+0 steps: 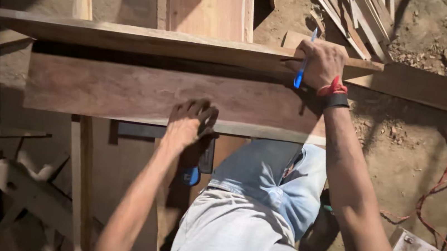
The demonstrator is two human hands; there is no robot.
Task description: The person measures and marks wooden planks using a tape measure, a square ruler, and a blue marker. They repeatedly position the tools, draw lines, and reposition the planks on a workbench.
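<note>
Denim knee (278,182) lies lowest; left hand (187,124) presses flat, fingers spread, on one broad rough plank (126,92). Right hand (320,63) grips one blue pen (301,72) against a narrower board (132,39).

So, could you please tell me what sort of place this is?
Probably an open-air carpentry yard: wide planks across a work frame, offcut strips piled on the dirt floor, and a red cable trailing by.

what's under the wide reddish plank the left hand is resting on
Under the wide plank show a wooden leg, a dark panel and dirt floor. The left hand and plank hide the rest.
</note>
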